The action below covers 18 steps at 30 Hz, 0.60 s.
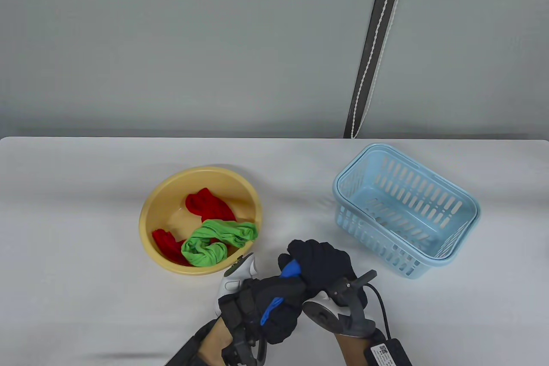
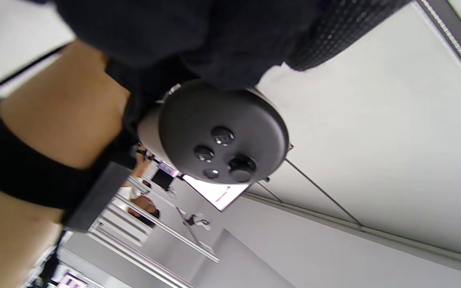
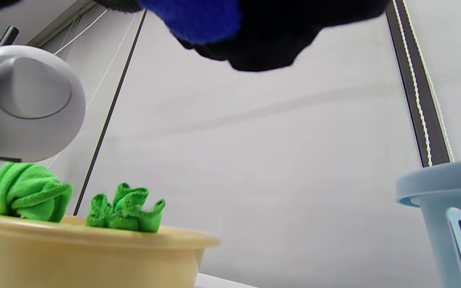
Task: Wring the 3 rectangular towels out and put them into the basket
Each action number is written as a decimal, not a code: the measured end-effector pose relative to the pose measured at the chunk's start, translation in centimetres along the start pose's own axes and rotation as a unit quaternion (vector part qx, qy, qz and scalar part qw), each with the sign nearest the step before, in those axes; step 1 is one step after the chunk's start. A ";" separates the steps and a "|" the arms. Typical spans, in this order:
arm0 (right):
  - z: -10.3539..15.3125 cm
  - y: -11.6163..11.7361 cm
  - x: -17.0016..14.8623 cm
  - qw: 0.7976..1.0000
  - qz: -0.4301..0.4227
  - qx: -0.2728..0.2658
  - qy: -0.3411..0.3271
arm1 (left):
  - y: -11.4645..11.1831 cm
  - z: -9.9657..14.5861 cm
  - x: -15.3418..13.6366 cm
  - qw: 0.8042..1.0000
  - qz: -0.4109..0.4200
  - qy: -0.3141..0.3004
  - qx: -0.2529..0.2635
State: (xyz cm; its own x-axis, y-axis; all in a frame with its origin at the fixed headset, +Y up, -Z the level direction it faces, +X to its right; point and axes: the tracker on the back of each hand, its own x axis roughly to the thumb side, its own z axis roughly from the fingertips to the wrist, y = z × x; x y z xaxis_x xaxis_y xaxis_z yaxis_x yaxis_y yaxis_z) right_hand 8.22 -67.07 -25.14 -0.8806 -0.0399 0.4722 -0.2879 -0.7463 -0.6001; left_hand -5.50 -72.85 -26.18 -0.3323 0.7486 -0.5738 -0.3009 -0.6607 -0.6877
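Both gloved hands meet near the table's front edge and grip a twisted blue towel [image 1: 291, 270] between them. My left hand [image 1: 276, 308] holds its near end and my right hand [image 1: 319, 264] curls round its far end; most of the towel is hidden inside the gloves. The right wrist view shows the blue towel [image 3: 196, 16] at the top under my right hand's fingers [image 3: 270, 44]. A red towel [image 1: 209, 206] and a green towel [image 1: 214, 242] lie in the yellow basin [image 1: 156, 207]. The light blue basket [image 1: 465, 207] stands to the right, with nothing in it.
The yellow basin [image 3: 94, 256] sits just left of my hands and the basket [image 3: 446, 208] just right of them. A dark strap with a white cord [image 1: 377, 46] hangs against the grey wall behind the table.
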 end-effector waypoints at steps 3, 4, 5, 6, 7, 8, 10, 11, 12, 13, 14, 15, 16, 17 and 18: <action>0.0 -0.1 0.1 1.000 -0.003 -0.005 -0.001 | 0.0 0.2 0.2 1.000 -0.020 0.003 0.001; 0.0 0.0 0.1 1.000 -0.001 0.001 -0.003 | 0.1 0.4 0.2 1.000 -0.028 0.008 0.007; 0.1 0.1 0.1 1.000 -0.001 0.003 -0.005 | 0.2 0.5 0.3 0.999 -0.028 0.013 0.017; 0.1 0.1 0.1 1.000 0.000 0.005 -0.007 | 0.6 0.6 0.4 0.998 -0.049 0.018 0.019; 0.0 0.2 0.1 1.000 0.006 0.011 -0.009 | 0.8 0.8 0.5 0.997 -0.066 0.022 0.023; 0.1 0.3 0.1 1.000 0.017 0.017 -0.013 | 1.2 1.0 0.7 0.995 -0.089 0.031 0.044; 0.2 0.4 0.2 0.999 0.029 0.026 -0.023 | 1.7 1.4 0.9 0.987 -0.142 0.046 0.062; 0.3 0.4 0.2 0.999 0.035 0.028 -0.023 | 1.8 1.7 1.1 0.982 -0.163 0.056 0.074; 0.4 0.4 0.2 0.998 0.041 0.029 -0.027 | 2.1 1.9 1.3 0.975 -0.193 0.059 0.088; 0.5 0.4 0.2 0.998 0.045 0.036 -0.033 | 2.2 2.1 1.3 0.971 -0.209 0.062 0.096; 0.6 0.5 0.3 0.997 0.050 0.047 -0.037 | 2.4 2.3 1.5 0.962 -0.238 0.075 0.111; 0.7 0.5 0.3 0.996 0.054 0.056 -0.042 | 2.5 2.6 1.6 0.953 -0.262 0.081 0.127; 0.8 0.5 0.3 0.996 0.052 0.061 -0.049 | 2.4 2.7 1.7 0.947 -0.274 0.088 0.140; 0.9 0.5 0.3 0.995 0.049 0.068 -0.053 | 2.4 3.0 1.9 0.935 -0.303 0.096 0.159; 0.9 0.5 0.3 0.995 0.048 0.072 -0.055 | 2.4 3.1 2.0 0.925 -0.324 0.095 0.171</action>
State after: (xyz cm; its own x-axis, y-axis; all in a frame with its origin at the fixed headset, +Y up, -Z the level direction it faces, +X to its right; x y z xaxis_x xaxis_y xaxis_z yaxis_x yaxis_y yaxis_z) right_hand 8.18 -68.02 -24.70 -0.8528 -0.1818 0.4895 -0.1412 -0.8222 -0.5514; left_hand -9.69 -73.08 -27.58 0.1717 0.9686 -0.1800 -0.6580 -0.0233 -0.7527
